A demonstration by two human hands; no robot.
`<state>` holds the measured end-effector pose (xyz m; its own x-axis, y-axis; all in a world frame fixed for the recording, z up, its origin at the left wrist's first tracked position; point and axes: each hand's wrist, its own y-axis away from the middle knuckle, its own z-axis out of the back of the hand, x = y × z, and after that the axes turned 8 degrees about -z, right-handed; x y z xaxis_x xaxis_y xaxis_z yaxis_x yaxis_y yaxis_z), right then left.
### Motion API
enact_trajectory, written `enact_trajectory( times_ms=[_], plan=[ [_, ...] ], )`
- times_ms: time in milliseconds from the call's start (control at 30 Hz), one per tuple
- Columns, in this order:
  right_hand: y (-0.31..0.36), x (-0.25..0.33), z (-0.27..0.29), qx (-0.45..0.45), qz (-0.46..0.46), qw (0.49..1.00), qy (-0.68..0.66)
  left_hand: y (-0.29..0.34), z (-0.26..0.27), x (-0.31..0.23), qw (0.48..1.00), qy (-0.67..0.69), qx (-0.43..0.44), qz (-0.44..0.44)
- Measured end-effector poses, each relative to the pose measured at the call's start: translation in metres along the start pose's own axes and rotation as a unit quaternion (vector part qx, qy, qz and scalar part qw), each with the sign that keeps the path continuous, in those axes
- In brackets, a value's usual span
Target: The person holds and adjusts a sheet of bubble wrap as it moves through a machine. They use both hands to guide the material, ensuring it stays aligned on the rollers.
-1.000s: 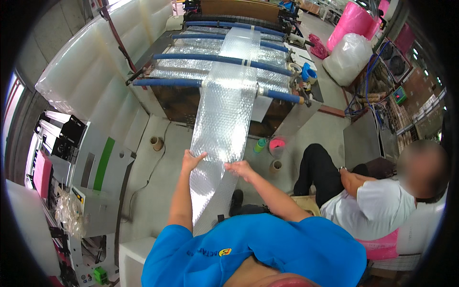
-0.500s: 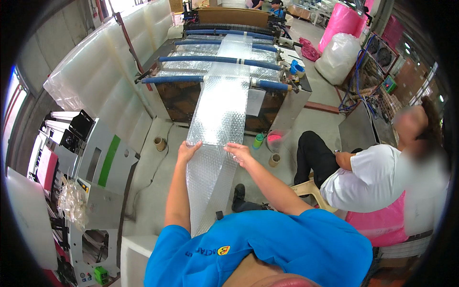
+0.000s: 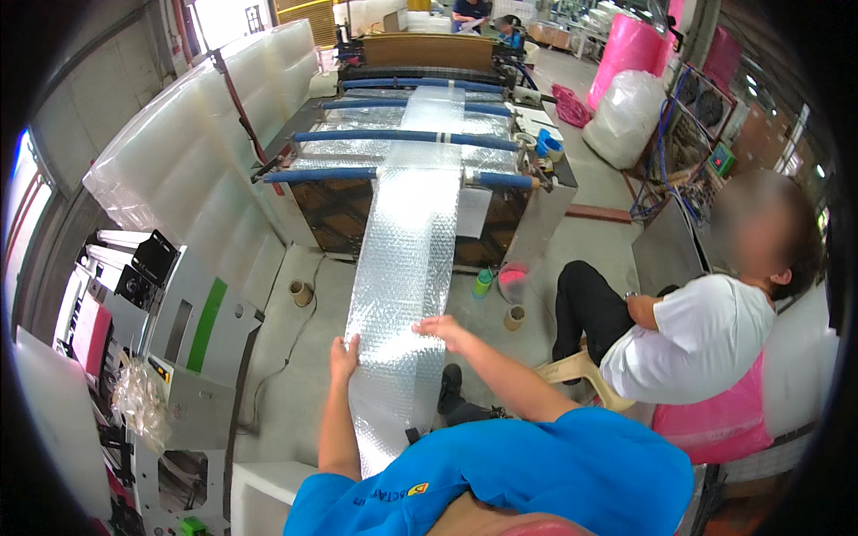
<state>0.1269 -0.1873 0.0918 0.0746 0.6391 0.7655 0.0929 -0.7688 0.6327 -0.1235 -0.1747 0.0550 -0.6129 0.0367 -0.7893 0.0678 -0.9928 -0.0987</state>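
Note:
A long, clear strip of bubble wrap runs from the machine's blue rollers down toward my body. Its left edge is held in my left hand, thumb on top and the other fingers mostly hidden beneath. Over the right part of the strip, my right hand pinches the film between thumb and fingers, slightly farther from me than the left. Both hands are closed on the film. The strip's near end passes out of sight by my blue shirt.
A person in a white shirt sits on a beige chair at right. On the floor stand a green bottle, a pink-filled tub and cardboard cores. A grey machine stands left; large wrapped bales line the wall.
My hands have moved lower along the strip, closer to my body. The view has tilted up slightly, and the seated person's head has turned.

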Motion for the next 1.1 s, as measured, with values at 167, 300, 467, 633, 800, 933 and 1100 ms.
enact_trajectory(
  times_ms=[167,300,467,633,800,933,1100],
  plan=[
    [-0.03,-0.05,-0.006,-0.122,0.003,0.992,-0.019,0.016,-0.011,-0.029,0.99,-0.077,-0.027,0.113],
    [-0.041,-0.063,-0.001,-0.153,0.029,0.988,0.018,0.011,-0.026,-0.015,0.983,-0.143,0.024,0.117],
    [-0.043,-0.06,0.002,-0.18,-0.006,0.983,0.045,-0.001,-0.046,0.014,0.975,-0.174,0.07,0.12],
    [-0.05,-0.067,0.01,-0.198,-0.014,0.975,0.098,-0.002,-0.067,0.032,0.96,-0.174,0.118,0.185],
    [-0.092,-0.039,0.035,-0.216,0.005,0.97,0.111,-0.054,-0.091,0.022,0.951,-0.16,0.155,0.214],
    [-0.126,-0.007,0.054,-0.223,0.043,0.968,0.107,-0.098,-0.111,0.011,0.959,-0.159,0.132,0.192],
    [-0.16,0.033,0.08,-0.245,0.078,0.961,0.102,-0.15,-0.134,-0.006,0.972,-0.114,0.101,0.18]
  ],
)
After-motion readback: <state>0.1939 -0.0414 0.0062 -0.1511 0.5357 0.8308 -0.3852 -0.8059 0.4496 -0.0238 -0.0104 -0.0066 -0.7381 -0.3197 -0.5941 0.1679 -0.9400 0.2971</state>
